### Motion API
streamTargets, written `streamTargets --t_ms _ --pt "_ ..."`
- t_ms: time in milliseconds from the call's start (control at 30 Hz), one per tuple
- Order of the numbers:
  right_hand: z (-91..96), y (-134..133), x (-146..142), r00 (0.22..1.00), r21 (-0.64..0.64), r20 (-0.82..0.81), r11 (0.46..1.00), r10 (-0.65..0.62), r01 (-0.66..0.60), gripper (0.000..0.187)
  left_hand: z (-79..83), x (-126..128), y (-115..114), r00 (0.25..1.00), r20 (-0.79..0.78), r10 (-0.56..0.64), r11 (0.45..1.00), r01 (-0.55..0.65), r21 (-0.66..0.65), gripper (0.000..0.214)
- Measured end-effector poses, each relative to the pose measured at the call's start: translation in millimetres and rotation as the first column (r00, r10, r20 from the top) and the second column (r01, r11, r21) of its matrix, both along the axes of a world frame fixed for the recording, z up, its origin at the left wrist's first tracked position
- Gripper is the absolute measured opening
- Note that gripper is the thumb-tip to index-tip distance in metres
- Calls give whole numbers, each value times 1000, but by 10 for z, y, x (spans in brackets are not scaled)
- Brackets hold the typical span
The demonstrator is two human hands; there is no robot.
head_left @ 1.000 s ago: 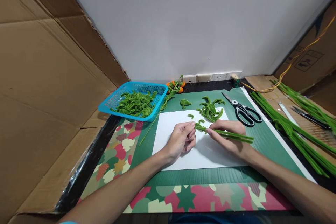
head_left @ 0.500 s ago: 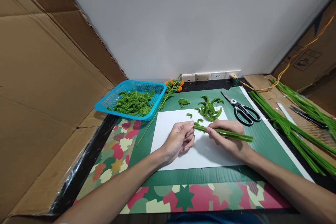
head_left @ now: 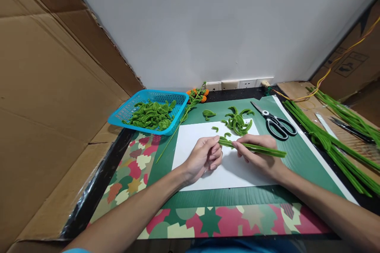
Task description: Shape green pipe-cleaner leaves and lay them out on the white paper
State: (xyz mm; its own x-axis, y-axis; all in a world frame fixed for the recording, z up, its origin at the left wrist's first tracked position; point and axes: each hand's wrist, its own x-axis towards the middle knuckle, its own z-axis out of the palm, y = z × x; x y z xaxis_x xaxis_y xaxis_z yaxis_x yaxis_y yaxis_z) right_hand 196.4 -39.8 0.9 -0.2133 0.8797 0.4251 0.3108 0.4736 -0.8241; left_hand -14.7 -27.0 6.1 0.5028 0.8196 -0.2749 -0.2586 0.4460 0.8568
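Above a white sheet of paper (head_left: pixel 196 166), both my hands hold one small bundle of green pipe cleaners (head_left: pixel 267 150). My left hand (head_left: pixel 205 156) pinches the bundle's left end between thumb and forefinger, its other fingers curled in. My right hand (head_left: pixel 257 153) grips it farther along, and the stems stick out past the hand to the right. Just beyond the fingers lies a cluster of curled pipe-cleaner leaves (head_left: pixel 238 121), with a few short cut pieces (head_left: pixel 215 129) beside it. A single leaf shape (head_left: pixel 208 114) rests on the green mat behind the paper.
A blue basket (head_left: pixel 175 127) full of green leaf shapes stands at left. Orange flowers (head_left: pixel 198 95) on a long stem lean beside it. Black-handled scissors (head_left: pixel 276 123) lie at right, near a tied pipe-cleaner bundle (head_left: pixel 323 142) and dark pliers-like tools (head_left: pixel 350 128). Cardboard (head_left: pixel 53 99) walls the left.
The view has shifted slightly. Both hands keep their hold on the pipe cleaners, and their position over the paper is nearly the same.
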Motion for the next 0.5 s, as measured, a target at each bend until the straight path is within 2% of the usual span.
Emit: streamTargets --t_ms 500 --pt "-32 10 -3 1000 40 -6 999 29 -29 24 7 0 9 997 75 3 1000 -1 -27 49"
